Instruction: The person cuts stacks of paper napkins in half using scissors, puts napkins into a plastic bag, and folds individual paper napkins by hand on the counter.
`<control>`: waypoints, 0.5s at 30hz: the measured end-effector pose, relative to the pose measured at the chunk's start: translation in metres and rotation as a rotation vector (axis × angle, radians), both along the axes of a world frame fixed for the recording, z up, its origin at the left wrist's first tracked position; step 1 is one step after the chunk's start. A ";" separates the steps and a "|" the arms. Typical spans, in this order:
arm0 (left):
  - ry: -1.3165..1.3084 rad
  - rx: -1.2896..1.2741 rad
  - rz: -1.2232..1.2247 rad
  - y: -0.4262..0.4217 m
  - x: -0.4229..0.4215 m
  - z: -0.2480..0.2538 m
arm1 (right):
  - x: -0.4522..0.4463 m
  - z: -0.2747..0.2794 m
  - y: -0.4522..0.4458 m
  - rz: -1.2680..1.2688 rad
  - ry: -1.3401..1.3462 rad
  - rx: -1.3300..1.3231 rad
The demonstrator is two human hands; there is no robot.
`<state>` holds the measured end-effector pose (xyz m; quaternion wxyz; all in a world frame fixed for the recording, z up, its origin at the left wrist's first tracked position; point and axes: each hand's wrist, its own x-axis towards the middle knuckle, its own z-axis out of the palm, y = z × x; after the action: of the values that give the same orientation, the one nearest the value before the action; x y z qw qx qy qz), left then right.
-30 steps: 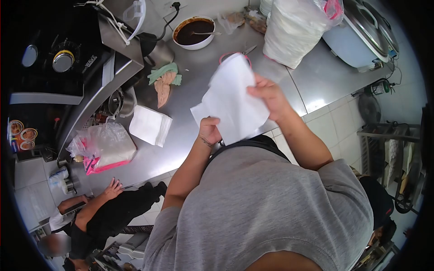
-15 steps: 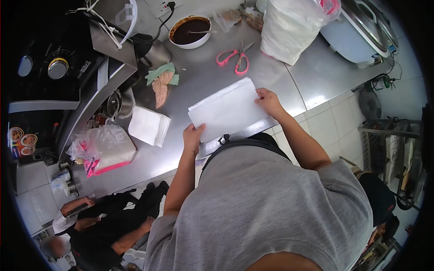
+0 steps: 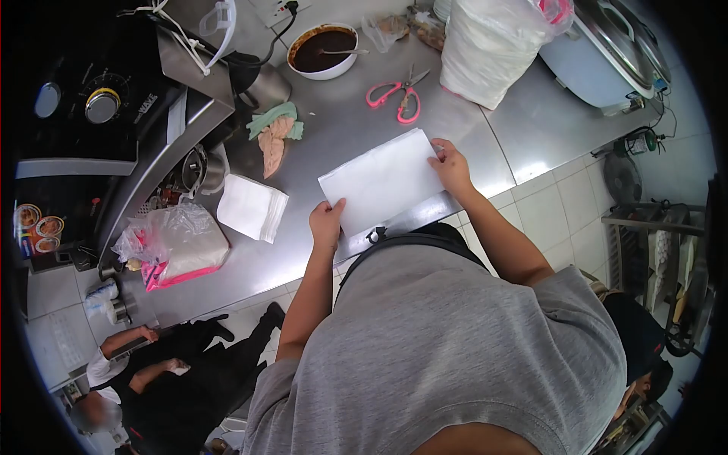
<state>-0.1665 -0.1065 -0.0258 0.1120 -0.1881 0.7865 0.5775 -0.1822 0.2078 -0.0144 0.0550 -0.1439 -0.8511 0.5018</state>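
Observation:
A stack of white paper sheets (image 3: 383, 182) lies over the front edge of the steel counter, gripped at both ends. My left hand (image 3: 326, 223) is closed on its left end, thumb on top and fingers beneath. On the right end, my right hand (image 3: 452, 168) pinches the stack with the thumb on top. To the left sits a pile of smaller white paper squares (image 3: 252, 208). Pink-handled scissors (image 3: 398, 97) lie partly spread beyond the sheets. Green and peach cloths (image 3: 274, 136) are crumpled behind the pile.
A white bowl of dark sauce (image 3: 324, 53) with a spoon stands at the back. A large white bag (image 3: 485, 53) and a lidded container (image 3: 599, 61) are at right. A plastic bag (image 3: 186, 246) lies at left near the microwave (image 3: 76, 98). Other people stand at lower left and lower right.
The sheets' edges look more evenly lined up now, and the stack sits slightly further right. Both hands keep hold of it. At lower left, a person has shifted and an arm has moved.

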 end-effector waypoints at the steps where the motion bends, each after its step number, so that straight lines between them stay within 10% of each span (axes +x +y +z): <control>1: 0.008 -0.015 0.001 0.000 0.000 -0.002 | 0.000 0.001 -0.001 -0.008 -0.001 0.009; 9: 0.067 -0.094 -0.002 -0.004 -0.003 -0.019 | 0.001 0.010 -0.005 -0.021 -0.038 0.068; 15: 0.061 -0.237 -0.015 0.002 -0.003 0.000 | 0.000 0.039 -0.045 0.193 0.476 0.536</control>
<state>-0.1699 -0.1040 -0.0254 0.0692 -0.1765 0.8535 0.4853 -0.1823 0.1628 0.0241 0.2395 0.0773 -0.9255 0.2832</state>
